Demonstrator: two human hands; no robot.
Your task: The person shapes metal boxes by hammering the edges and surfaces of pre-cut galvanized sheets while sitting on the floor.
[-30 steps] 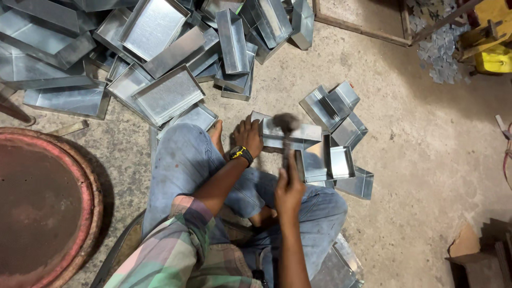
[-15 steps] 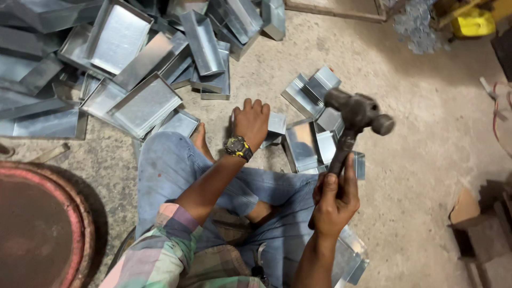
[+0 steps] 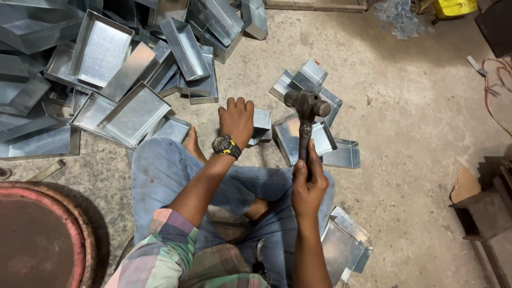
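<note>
I sit cross-legged on a concrete floor in blue jeans. My right hand (image 3: 308, 184) grips the handle of a dark hammer (image 3: 306, 106), whose head is raised over a shallow sheet-metal tray (image 3: 325, 140). My left hand (image 3: 236, 120), with a black and yellow watch on the wrist, presses palm-down on a small metal tray (image 3: 262, 124) just beyond my knee. Several more small trays (image 3: 312, 74) lie around the hammer head.
A large heap of bigger sheet-metal trays (image 3: 114, 69) fills the upper left. A round rusty red drum lid (image 3: 32, 240) sits at lower left. Folded metal pieces (image 3: 344, 242) lie by my right thigh. A dark iron block (image 3: 482, 210) and a red cable (image 3: 498, 88) are at right.
The hammer was down on the tray a second ago, then swung up and right. Now it stands more upright, nearer the trays. My left hand stays pressed on the small tray.
</note>
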